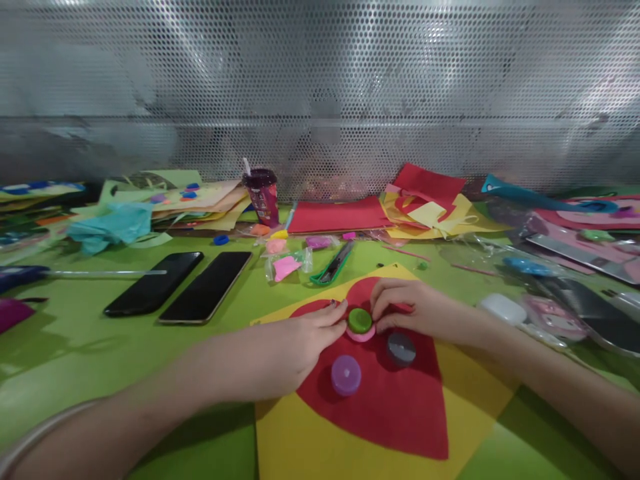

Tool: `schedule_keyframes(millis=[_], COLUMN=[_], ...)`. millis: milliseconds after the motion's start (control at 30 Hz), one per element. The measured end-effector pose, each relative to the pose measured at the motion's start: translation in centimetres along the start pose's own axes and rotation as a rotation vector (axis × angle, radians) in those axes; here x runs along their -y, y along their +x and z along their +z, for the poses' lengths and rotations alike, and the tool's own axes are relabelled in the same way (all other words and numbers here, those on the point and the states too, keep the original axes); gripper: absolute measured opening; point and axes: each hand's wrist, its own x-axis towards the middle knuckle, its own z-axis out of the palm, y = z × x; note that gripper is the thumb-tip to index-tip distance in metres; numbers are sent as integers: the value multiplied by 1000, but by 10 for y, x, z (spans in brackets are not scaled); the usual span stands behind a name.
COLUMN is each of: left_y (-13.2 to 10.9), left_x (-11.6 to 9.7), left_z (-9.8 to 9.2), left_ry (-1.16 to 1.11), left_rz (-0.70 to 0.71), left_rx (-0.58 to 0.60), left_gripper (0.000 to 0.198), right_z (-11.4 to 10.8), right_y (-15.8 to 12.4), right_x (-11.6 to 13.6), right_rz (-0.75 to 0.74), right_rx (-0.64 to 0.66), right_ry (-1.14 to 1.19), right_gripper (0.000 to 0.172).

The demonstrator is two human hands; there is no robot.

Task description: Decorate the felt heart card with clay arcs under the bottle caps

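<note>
A red heart-shaped paper (395,407) lies on a yellow sheet (285,440). On the heart, a small round green piece (360,321) sits on top of a pink disc (361,336). Stretched flat from the left, my left hand (307,340) rests on the paper with its fingertips at the disc's left edge. My right hand (407,305) has its fingers bent, and its thumb and fingertips touch the right edge of the pink disc. Closer to me are a purple round cap (346,375) and a dark grey round cap (401,350).
Two black phones (207,288) lie on the left. Beyond the heart are a green box cutter (334,265) and small clay packets (287,268). A purple cup (263,198) with a straw stands before the perforated metal wall (320,80). Coloured papers (340,215) line the back.
</note>
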Motion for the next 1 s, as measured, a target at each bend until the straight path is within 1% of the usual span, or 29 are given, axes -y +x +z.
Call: schedule_keyframes(millis=[100, 200, 333, 467, 600, 667, 767, 900, 1000], left_y=[-3, -7, -10, -9, -3, -2, -5, -13, -15], left_x=[1, 2, 0, -7, -12, -12, -9, -1, 7], left_z=[-5, -14, -22, -19, -12, -9, -9, -17, -23], left_ry=[-40, -141, -232, -309, -327, -301, -244, -238, -271], left_rz=[-49, -122, -121, -227, -289, -283, -229, -133, -166], left_rx=[15, 41, 138, 248, 301, 284, 223, 182, 145], left_gripper=[52, 55, 62, 74, 79, 80, 77, 64, 61], right_z=[0, 1, 2, 1, 0, 0, -1, -1, 0], right_y=[0, 0, 1, 0, -1, -1, -1, 0, 0], right_x=[1, 0, -2, -1, 4, 8, 11, 10, 9], right_rz=[4, 1, 0, 1, -1, -6, -14, 18, 37], right_rx=[5, 20, 24, 25, 16, 17, 9, -23, -36], right_ry=[-11, -14, -8, -6, -23, -35, -50, -31, -5], right_gripper=[12, 10, 12, 16, 20, 25, 34, 39, 39])
